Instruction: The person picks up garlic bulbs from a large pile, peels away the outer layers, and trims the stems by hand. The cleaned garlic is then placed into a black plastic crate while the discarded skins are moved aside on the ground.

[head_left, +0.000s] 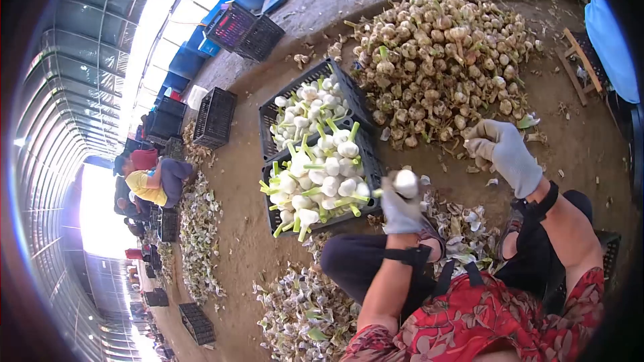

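My left hand (401, 211), in a pale glove and blurred by motion, is closed round a peeled white garlic bulb (406, 184). It is just right of a black crate (274, 218) heaped with white garlic with green stems (329, 184). A second black crate (267, 121) of white garlic (308, 110) stands behind. My right hand (500, 151), also gloved, has its fingers curled together at the near edge of a large pile of unpeeled brown garlic (443, 60). I cannot make out what is between its fingers.
Peeled skins (308, 315) lie left of my legs, with more (463, 228) between my feet. A wooden frame (578, 67) and blue cloth (612, 47) are at right. Farther left are a person in yellow (147, 186) and black crates (215, 117).
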The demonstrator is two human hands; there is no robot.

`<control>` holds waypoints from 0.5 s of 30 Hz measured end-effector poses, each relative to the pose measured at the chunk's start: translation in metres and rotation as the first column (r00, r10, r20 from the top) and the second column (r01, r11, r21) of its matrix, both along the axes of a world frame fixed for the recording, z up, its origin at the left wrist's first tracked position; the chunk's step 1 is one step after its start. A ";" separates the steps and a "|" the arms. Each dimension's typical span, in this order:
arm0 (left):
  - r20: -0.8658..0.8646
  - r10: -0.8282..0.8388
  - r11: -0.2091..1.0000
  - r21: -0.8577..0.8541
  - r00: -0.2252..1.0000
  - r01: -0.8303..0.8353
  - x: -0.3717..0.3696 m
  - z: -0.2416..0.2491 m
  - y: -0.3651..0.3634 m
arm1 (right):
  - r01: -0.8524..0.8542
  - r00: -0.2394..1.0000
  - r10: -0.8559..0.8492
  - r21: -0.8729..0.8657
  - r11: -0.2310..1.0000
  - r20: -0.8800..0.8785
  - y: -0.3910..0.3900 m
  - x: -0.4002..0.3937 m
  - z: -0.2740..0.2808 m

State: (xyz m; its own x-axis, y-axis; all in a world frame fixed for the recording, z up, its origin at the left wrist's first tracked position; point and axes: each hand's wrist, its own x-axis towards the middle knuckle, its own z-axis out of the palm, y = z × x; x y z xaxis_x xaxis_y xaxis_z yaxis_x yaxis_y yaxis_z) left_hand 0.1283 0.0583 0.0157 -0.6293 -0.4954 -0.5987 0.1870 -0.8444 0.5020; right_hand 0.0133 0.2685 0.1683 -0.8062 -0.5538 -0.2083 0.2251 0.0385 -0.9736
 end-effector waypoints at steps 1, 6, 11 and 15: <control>0.109 0.119 0.962 -0.261 0.987 -0.087 -0.008 0.024 -0.007 | -0.012 0.999 0.013 0.029 1.000 -0.043 -0.004 -0.004 0.000; 0.424 0.505 0.223 -0.905 0.752 0.361 -0.014 0.026 -0.065 | -0.103 0.940 0.137 0.123 0.987 -0.312 -0.024 -0.015 0.002; 0.234 0.691 -0.386 -0.681 0.684 0.623 -0.016 -0.027 -0.100 | -0.047 0.889 0.118 0.169 0.985 -0.442 -0.017 -0.035 -0.001; 0.414 0.751 -0.334 -0.433 0.514 0.837 -0.036 -0.032 -0.112 | -0.007 0.958 0.029 0.078 0.997 -0.286 0.011 -0.044 0.021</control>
State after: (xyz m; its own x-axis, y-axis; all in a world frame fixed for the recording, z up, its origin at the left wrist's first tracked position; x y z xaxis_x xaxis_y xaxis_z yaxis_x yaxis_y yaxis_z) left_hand 0.0921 -0.0533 -0.0167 -0.6262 -0.6481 0.4334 -0.7048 0.7082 0.0409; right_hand -0.0308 0.2790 0.1890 -0.8282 -0.5603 -0.0118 -0.0644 0.1162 -0.9911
